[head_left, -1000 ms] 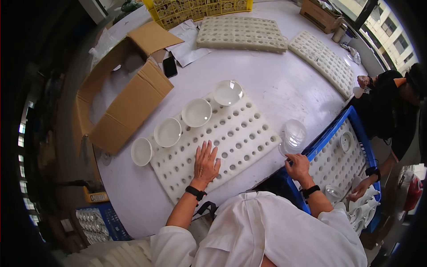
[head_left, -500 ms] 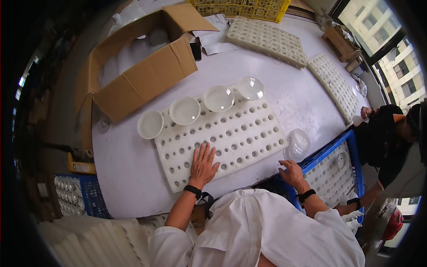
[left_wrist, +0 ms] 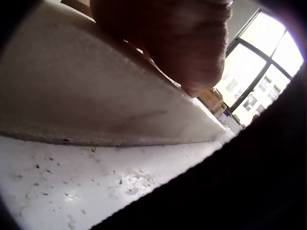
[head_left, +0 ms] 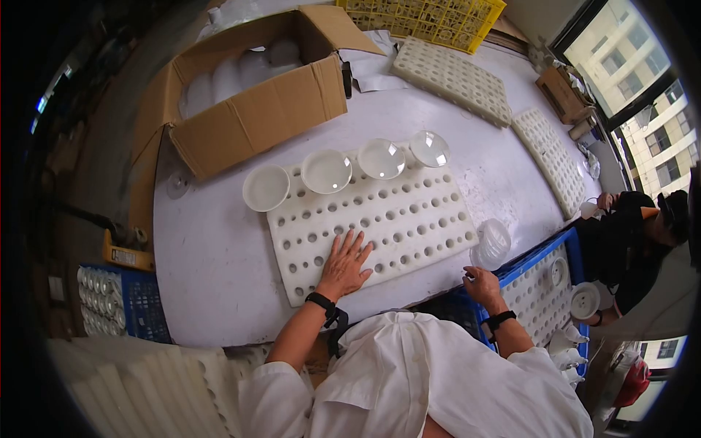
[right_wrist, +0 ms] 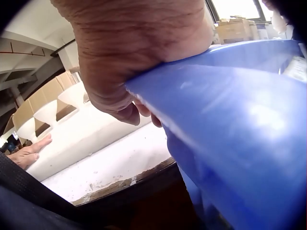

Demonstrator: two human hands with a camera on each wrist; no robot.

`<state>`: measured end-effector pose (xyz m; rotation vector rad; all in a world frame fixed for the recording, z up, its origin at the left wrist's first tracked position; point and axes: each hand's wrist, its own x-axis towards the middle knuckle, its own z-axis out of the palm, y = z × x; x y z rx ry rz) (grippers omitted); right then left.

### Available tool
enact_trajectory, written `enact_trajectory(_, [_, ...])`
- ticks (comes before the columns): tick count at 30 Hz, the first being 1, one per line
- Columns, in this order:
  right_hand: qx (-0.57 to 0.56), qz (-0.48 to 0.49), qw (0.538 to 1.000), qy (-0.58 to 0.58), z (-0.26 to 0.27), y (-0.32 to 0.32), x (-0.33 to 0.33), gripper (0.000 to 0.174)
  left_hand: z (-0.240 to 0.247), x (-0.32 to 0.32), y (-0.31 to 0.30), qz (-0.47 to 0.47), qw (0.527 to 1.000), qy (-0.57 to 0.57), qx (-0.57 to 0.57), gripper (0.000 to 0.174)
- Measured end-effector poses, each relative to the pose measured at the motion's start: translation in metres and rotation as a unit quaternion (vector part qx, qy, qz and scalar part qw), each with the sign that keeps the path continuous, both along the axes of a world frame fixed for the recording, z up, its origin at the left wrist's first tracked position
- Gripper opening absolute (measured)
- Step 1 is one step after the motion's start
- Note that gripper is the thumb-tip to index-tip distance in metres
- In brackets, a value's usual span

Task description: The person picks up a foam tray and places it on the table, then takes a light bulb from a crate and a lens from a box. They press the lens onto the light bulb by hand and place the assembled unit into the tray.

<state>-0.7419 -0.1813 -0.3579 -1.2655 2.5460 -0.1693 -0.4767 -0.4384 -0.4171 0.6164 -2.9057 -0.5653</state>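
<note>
My left hand (head_left: 344,271) lies flat on a thick white board (head_left: 380,226) pierced with rows of round holes, fingers spread near its front edge. Along the board's far edge stand several round frosted white bowl-like covers (head_left: 326,171), wide mouths up. In the right wrist view they taper to narrow bases. My right hand (head_left: 484,287) rests on the rim of a blue crate (right_wrist: 230,110), its fingers hanging loosely over the edge. Just beyond that hand, on the table, is a nested stack of translucent covers (head_left: 491,244).
An open cardboard box (head_left: 259,109) holding white rounded pieces stands at back left. More holed boards (head_left: 453,80) and a yellow crate (head_left: 431,22) are at the back. Another person (head_left: 642,241) works at right, beside the blue crate. A pile of boards (head_left: 146,379) stands front left.
The head view has swung, so the table's things sit shifted in it. Both hands stay where they were on board and crate. At right, the other person now lifts a round white piece.
</note>
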Motion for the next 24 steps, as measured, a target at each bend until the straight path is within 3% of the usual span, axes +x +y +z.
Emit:
enact_trajectory(9, [0.082, -0.025, 0.996, 0.017, -0.003, 0.000, 0.011, 0.032, -0.001, 0.003, 0.000, -0.024, 1.000, 0.013, -0.005, 0.061])
enact_trajectory(24, [0.043, -0.020, 0.999, 0.023, -0.004, 0.003, 0.012, 0.027, -0.002, 0.000, 0.001, -0.018, 1.000, 0.017, -0.008, 0.060])
